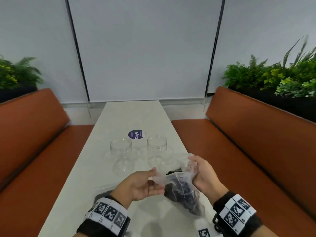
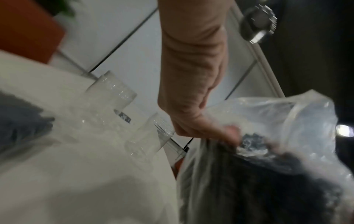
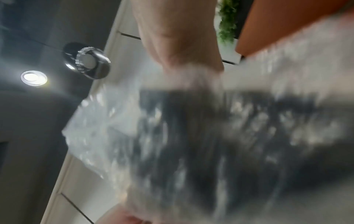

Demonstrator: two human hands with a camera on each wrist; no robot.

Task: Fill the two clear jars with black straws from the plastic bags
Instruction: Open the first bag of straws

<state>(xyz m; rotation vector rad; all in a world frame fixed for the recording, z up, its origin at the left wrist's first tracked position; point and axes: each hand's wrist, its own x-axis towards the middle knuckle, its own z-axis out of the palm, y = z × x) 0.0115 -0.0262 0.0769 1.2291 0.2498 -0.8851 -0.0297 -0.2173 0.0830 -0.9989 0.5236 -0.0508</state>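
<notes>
Two clear jars, the left jar (image 1: 121,152) and the right jar (image 1: 157,147), stand upright with nothing in them on the white table (image 1: 133,113). In front of them I hold a clear plastic bag (image 1: 183,190) of black straws above the table's near right part. My left hand (image 1: 156,178) pinches the bag's mouth on its left side. At the right side of the mouth my right hand (image 1: 195,166) grips the film. The left wrist view shows the thumb on the bag (image 2: 268,151) and both jars (image 2: 113,94). The right wrist view is blurred, filled by the bag (image 3: 191,128).
A second bag of black straws (image 1: 102,194) lies on the table under my left wrist. A round purple sticker (image 1: 136,134) sits behind the jars. Orange benches (image 1: 239,142) flank the narrow table, with planters behind them.
</notes>
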